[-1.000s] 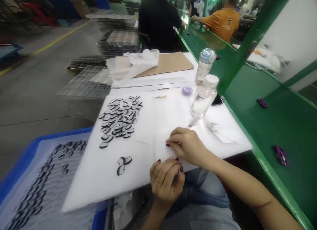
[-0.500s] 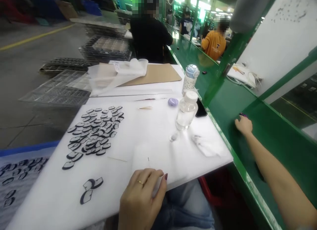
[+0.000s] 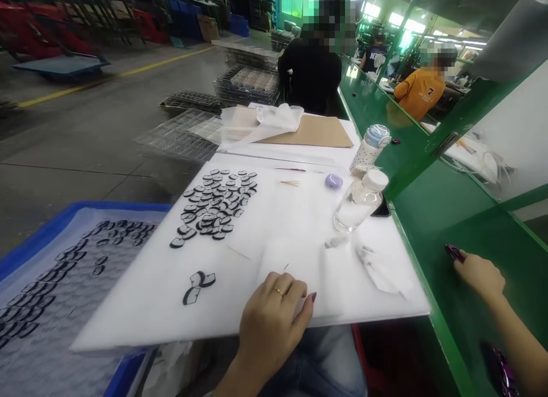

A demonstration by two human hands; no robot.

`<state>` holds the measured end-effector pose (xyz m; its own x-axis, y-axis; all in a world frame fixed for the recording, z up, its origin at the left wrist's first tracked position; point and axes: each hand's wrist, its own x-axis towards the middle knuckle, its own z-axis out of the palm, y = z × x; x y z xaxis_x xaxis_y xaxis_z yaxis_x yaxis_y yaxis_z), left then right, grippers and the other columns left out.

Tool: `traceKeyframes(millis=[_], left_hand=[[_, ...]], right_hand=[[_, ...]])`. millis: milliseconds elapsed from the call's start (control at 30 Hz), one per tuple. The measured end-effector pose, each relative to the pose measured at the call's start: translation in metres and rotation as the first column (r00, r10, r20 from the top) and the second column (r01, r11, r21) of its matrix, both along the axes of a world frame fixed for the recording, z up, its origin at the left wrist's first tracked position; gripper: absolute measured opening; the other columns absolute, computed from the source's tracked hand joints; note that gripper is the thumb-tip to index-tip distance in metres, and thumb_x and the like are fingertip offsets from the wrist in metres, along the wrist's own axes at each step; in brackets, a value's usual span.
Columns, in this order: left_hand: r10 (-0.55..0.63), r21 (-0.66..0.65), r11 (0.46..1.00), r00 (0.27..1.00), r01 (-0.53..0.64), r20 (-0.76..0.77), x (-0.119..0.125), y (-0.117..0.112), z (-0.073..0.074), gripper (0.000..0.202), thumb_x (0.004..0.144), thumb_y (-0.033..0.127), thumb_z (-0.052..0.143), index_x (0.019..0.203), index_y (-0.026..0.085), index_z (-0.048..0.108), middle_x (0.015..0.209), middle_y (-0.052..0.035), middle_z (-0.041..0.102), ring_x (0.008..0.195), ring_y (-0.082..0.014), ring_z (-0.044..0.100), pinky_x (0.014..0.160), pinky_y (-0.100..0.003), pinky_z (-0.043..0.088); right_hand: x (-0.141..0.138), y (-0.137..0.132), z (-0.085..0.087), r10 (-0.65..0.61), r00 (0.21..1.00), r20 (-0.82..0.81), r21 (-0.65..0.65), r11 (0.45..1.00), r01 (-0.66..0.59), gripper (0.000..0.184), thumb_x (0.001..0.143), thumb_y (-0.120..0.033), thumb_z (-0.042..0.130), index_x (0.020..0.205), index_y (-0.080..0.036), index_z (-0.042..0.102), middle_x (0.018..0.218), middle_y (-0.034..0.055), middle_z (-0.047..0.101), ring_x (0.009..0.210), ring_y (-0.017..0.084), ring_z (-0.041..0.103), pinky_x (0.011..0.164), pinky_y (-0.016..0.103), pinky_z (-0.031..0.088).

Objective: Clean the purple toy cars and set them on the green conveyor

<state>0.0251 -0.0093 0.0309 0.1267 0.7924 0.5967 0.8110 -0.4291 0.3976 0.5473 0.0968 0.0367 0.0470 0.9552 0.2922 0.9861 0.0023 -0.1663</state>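
A green bench point(image 3: 428, 231) extends from 1 to 4 o'clock about the view's centre, alongside a white board point(image 3: 141, 306) reaching down to 7. At 2 o'clock, an orange shirt point(image 3: 419, 97) bears a "7" above an illegible line. The left hand point(image 3: 274, 317), at 6, lies over the board, fingers loosely curled, thumb apart; whether it holds anything cannot be told. The right hand point(image 3: 482, 276), between 3 and 4, has its fingertips narrowed on the near end of a purple car-shaped piece point(image 3: 452, 252) on the bench.
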Motion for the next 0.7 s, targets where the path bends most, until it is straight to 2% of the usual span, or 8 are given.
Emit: traceKeyframes(millis=[133, 233, 333, 433, 500, 567, 633, 700], left_hand=[[-0.045, -0.03, 0.999, 0.999, 0.046, 0.028, -0.003, -0.001, 0.002, 0.014, 0.09, 0.016, 0.057, 0.076, 0.02, 0.055, 0.07, -0.0006, 0.058, 0.069, -0.0185, 0.051, 0.059, -0.029, 0.041], [-0.089, -0.045, 0.995, 0.995, 0.091, 0.048, -0.006, -0.003, 0.004, 0.008, 0.089, 0.019, 0.06, 0.081, 0.019, 0.059, 0.073, -0.0014, 0.06, 0.07, -0.0193, 0.054, 0.057, -0.029, 0.043], [-0.134, -0.067, 0.989, 0.991, 0.136, 0.031, -0.01, -0.005, 0.007, 0.02, 0.09, 0.03, 0.063, 0.104, 0.016, 0.063, 0.09, -0.0064, 0.066, 0.08, -0.0233, 0.06, 0.065, -0.035, 0.052], [-0.164, -0.08, 0.983, 0.986, 0.165, 0.017, -0.013, -0.008, 0.01, 0.04, 0.094, 0.033, 0.059, 0.127, 0.012, 0.056, 0.107, -0.0122, 0.068, 0.091, -0.0262, 0.064, 0.076, -0.04, 0.058], [-0.195, -0.082, 0.977, 0.979, 0.199, 0.059, -0.014, -0.011, 0.01, 0.038, 0.097, 0.025, 0.053, 0.133, 0.013, 0.053, 0.111, -0.0115, 0.068, 0.096, -0.0242, 0.065, 0.082, -0.037, 0.059], [-0.191, -0.075, 0.977, 0.974, 0.201, 0.12, -0.013, -0.016, 0.009, 0.035, 0.097, 0.016, 0.052, 0.131, 0.016, 0.055, 0.108, -0.0091, 0.069, 0.095, -0.0213, 0.066, 0.082, -0.033, 0.059], [-0.103, -0.049, 0.992, 0.981, 0.112, 0.167, -0.009, -0.021, 0.006, 0.031, 0.095, 0.014, 0.055, 0.125, 0.018, 0.06, 0.099, -0.0072, 0.068, 0.087, -0.0194, 0.067, 0.075, -0.03, 0.059], [-0.004, -0.013, 1.0, 0.984, 0.006, 0.178, -0.005, -0.026, 0.004, 0.025, 0.094, 0.015, 0.059, 0.118, 0.019, 0.064, 0.093, -0.0067, 0.065, 0.077, -0.0181, 0.066, 0.068, -0.03, 0.059]], right_hand=[[-0.063, -0.037, 0.015, 0.017, 1.0, 0.026, -0.072, 0.997, -0.015, 0.02, 0.089, -0.038, 0.062, 0.096, -0.026, 0.077, 0.059, 0.0131, 0.065, 0.039, 0.023, 0.053, 0.039, 0.035, 0.036], [-0.148, -0.055, 0.037, 0.239, 0.97, -0.049, -0.085, 0.966, -0.243, 0.038, 0.093, -0.038, 0.059, 0.13, -0.033, 0.062, 0.111, 0.0099, 0.072, 0.085, 0.026, 0.071, 0.065, 0.037, 0.056], [-0.246, -0.065, 0.056, 0.701, 0.687, -0.193, -0.07, 0.689, -0.722, 0.047, 0.095, -0.019, 0.054, 0.14, -0.028, 0.052, 0.125, 0.0082, 0.067, 0.112, 0.025, 0.063, 0.095, 0.043, 0.055], [-0.316, -0.068, 0.064, 0.826, 0.51, -0.238, -0.067, 0.51, -0.857, 0.043, 0.095, -0.01, 0.049, 0.136, -0.022, 0.056, 0.125, 0.0087, 0.067, 0.113, 0.024, 0.063, 0.097, 0.043, 0.054], [-0.338, -0.068, 0.061, 0.817, 0.458, -0.351, -0.077, 0.463, -0.883, 0.032, 0.095, -0.013, 0.051, 0.124, -0.02, 0.063, 0.12, 0.009, 0.069, 0.108, 0.023, 0.065, 0.093, 0.04, 0.056], [-0.345, -0.066, 0.054, 0.705, 0.51, -0.492, -0.005, 0.584, -0.812, 0.013, 0.095, -0.021, 0.057, 0.101, -0.02, 0.069, 0.101, 0.0068, 0.074, 0.092, 0.02, 0.069, 0.081, 0.033, 0.058], [-0.346, -0.06, 0.045, 0.499, 0.617, -0.609, 0.118, 0.826, -0.551, 0.018, 0.094, -0.03, 0.062, 0.079, -0.02, 0.064, 0.077, 0.0028, 0.07, 0.072, 0.017, 0.068, 0.066, 0.028, 0.056], [-0.349, -0.052, 0.037, 0.331, 0.643, -0.69, 0.165, 0.938, -0.304, 0.019, 0.091, -0.036, 0.065, 0.082, -0.02, 0.059, 0.078, 0.002, 0.069, 0.07, 0.017, 0.067, 0.062, 0.028, 0.055]])
